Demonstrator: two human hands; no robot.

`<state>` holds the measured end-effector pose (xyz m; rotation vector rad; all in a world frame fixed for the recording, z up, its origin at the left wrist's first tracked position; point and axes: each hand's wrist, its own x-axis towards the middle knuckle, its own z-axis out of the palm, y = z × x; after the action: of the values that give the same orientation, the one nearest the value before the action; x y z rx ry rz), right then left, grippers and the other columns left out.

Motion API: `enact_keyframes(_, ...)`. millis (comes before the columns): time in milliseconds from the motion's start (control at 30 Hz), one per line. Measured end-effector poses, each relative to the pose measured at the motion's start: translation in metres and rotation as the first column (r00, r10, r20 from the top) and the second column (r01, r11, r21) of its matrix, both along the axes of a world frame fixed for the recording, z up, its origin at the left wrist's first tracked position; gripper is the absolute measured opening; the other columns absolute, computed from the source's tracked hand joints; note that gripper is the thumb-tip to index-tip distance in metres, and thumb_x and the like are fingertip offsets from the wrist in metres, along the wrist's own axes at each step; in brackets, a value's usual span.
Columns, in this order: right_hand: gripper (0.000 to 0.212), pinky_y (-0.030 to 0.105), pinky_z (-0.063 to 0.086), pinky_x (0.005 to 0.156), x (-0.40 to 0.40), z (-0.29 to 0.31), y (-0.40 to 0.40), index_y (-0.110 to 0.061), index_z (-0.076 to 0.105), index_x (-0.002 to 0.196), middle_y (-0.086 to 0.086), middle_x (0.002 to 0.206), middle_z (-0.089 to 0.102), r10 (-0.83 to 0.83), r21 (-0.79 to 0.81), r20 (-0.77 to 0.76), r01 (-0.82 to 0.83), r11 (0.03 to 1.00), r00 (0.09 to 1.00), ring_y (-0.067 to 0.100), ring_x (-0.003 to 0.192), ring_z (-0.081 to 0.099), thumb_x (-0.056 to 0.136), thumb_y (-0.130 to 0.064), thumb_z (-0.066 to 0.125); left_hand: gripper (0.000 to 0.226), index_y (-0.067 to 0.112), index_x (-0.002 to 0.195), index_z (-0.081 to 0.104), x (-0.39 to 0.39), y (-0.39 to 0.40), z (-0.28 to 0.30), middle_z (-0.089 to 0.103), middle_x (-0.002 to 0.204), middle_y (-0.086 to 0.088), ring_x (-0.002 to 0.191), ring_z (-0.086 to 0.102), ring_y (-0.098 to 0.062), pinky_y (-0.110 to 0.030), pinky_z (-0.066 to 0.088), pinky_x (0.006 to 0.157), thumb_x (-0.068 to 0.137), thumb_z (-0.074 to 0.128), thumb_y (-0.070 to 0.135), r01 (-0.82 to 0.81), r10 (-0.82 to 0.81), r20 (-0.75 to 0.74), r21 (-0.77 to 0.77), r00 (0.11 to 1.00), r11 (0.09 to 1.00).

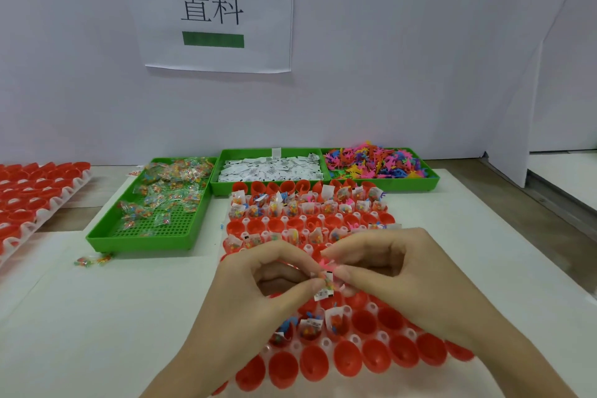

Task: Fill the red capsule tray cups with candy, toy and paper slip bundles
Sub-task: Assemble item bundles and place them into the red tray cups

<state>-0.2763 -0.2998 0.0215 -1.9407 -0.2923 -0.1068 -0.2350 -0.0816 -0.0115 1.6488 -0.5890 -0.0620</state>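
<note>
A tray of red capsule cups (349,362) lies in front of me on a white mat. Cups in its far rows and a few near the middle hold bundles; the nearest row is bare. Over the tray's middle, my left hand (258,281) and my right hand (387,268) meet and together pinch one bundle (326,281): a candy packet, a white paper slip and a pink toy. Three green bins stand behind the tray: candy packets (161,197), paper slips (271,168) and coloured toys (374,160).
A second tray of red cups (32,194) sits at the far left. One loose candy packet (92,260) lies on the mat in front of the candy bin. A white wall with a paper sign (213,10) closes the back; a partition stands at the right.
</note>
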Motion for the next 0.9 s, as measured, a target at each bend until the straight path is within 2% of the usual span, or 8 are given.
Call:
enact_keyframes(167,0.011,0.02,0.06,0.073,-0.001,0.007,-0.008,-0.022,0.082,0.095,0.002,0.088,0.08,0.03,0.091,-0.054,-0.025,0.996,0.998,0.019,0.078,0.078,0.087,-0.017,0.079,0.019,0.02,0.095,0.077,-0.004,-0.006,0.002,0.078,0.088,-0.006,0.084,0.077,-0.023,-0.025,0.06,0.077,0.08,0.087,0.021,-0.005,0.006,0.011,-0.041,1.0,0.999)
enact_keyframes(300,0.017,0.023,0.059,0.084,-0.004,0.01,-0.018,-0.022,0.081,0.101,0.0,0.096,0.08,0.099,0.03,-0.089,-0.096,0.995,0.991,0.018,0.091,0.077,0.084,-0.019,0.083,0.02,0.018,0.095,0.075,-0.005,-0.013,0.006,0.078,0.09,-0.006,0.085,0.077,-0.024,-0.025,0.06,0.076,0.079,0.087,0.017,0.013,-0.01,0.039,-0.057,0.999,0.998)
enact_keyframes(367,0.015,0.027,0.06,0.086,-0.005,0.011,-0.021,-0.022,0.081,0.098,0.0,0.096,0.08,0.103,-0.018,-0.083,-0.105,0.994,0.991,0.017,0.091,0.077,0.084,-0.02,0.084,0.021,0.022,0.092,0.074,-0.007,-0.017,0.006,0.077,0.089,-0.004,0.083,0.078,-0.023,-0.026,0.061,0.074,0.077,0.088,0.02,0.019,-0.018,0.037,-0.038,0.999,0.999)
enact_keyframes(500,0.008,0.024,0.06,0.081,-0.006,0.015,-0.031,-0.024,0.081,0.093,-0.002,0.09,0.08,0.118,-0.121,-0.122,-0.133,0.984,0.985,0.015,0.085,0.077,0.085,-0.02,0.083,0.023,0.023,0.093,0.074,-0.013,-0.028,0.001,0.077,0.089,0.001,0.082,0.077,-0.018,-0.024,0.062,0.072,0.077,0.09,0.019,0.018,-0.024,0.096,0.061,0.995,0.998)
enact_keyframes(600,0.008,0.024,0.06,0.081,-0.007,0.015,-0.036,-0.025,0.08,0.092,-0.003,0.088,0.08,0.119,-0.176,-0.197,-0.155,0.972,0.973,0.014,0.084,0.076,0.086,-0.02,0.082,0.029,0.031,0.095,0.072,-0.014,-0.034,-0.003,0.074,0.086,0.009,0.081,0.075,-0.015,-0.025,0.061,0.072,0.076,0.091,0.019,0.016,-0.054,0.232,0.165,0.971,0.986)
enact_keyframes(700,0.007,0.026,0.06,0.083,-0.005,0.01,-0.035,-0.025,0.08,0.091,-0.004,0.086,0.079,0.108,-0.219,-0.247,-0.164,0.962,0.963,0.012,0.083,0.076,0.086,-0.02,0.082,0.03,0.035,0.092,0.067,-0.012,-0.036,-0.003,0.068,0.089,0.021,0.092,0.061,-0.012,-0.023,0.051,0.075,0.074,0.09,0.029,-0.096,-0.069,0.432,0.348,0.899,0.933)
enact_keyframes(800,0.006,0.029,0.061,0.085,-0.003,0.007,-0.033,-0.025,0.081,0.09,-0.006,0.086,0.079,0.087,-0.266,-0.262,-0.159,0.951,0.961,0.011,0.083,0.076,0.086,-0.02,0.081,0.027,0.033,0.085,0.067,-0.012,-0.036,-0.004,0.06,0.097,0.029,0.095,0.051,-0.009,-0.019,0.043,0.074,0.073,0.09,0.028,-0.139,-0.081,0.485,0.401,0.871,0.905)
enact_keyframes(900,0.01,0.026,0.061,0.081,-0.004,0.005,-0.03,-0.027,0.082,0.087,-0.009,0.085,0.079,0.071,-0.325,-0.252,-0.153,0.933,0.965,0.008,0.082,0.075,0.086,-0.017,0.08,0.022,0.029,0.08,0.072,-0.013,-0.037,-0.005,0.053,0.075,0.033,0.091,0.048,-0.008,-0.023,0.044,0.073,0.071,0.092,0.027,-0.137,-0.114,0.506,0.431,0.855,0.892)
